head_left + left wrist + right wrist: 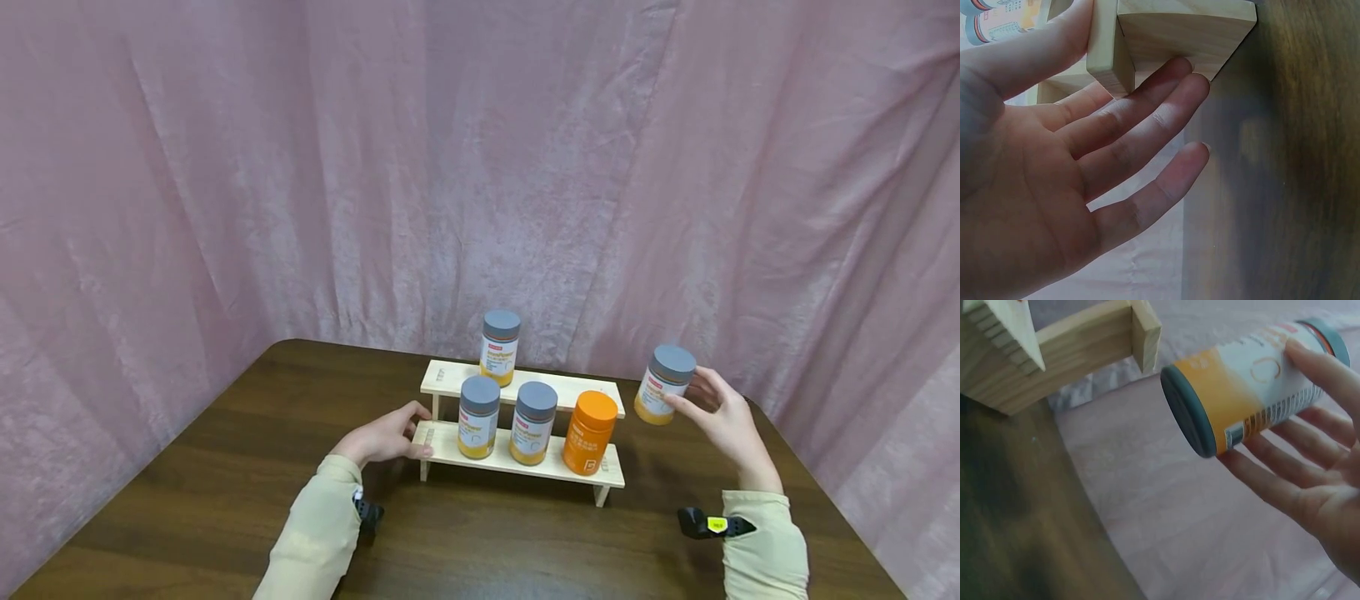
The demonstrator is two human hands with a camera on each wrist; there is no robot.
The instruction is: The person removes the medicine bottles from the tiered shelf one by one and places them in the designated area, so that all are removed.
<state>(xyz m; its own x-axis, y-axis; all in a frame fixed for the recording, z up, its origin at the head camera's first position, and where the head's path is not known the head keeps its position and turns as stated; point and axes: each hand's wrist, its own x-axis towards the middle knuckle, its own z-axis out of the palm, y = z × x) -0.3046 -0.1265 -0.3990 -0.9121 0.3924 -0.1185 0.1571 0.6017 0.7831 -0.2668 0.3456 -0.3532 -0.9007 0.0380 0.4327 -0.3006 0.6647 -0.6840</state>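
My right hand [726,423] holds a jar [662,390] with a grey lid and a white-and-yellow label, up in the air just right of a two-step wooden rack [558,388]. In the right wrist view the thumb lies along one side of the jar [1250,387], fingers along the other. My left hand [381,435] grips the left end of the rack's lower board, thumb on top and fingers at the wood beneath [1172,34]. Two grey-lidded jars [478,417] [533,423] and an orange jar [589,433] stand on the lower step. Another grey-lidded jar [500,348] stands upright on the upper step.
The rack stands on a dark brown wooden table [465,542]. A pink curtain [480,167] hangs behind the table and along both sides. A dark strap device [712,524] sits at the right wrist, another [369,512] at the left.
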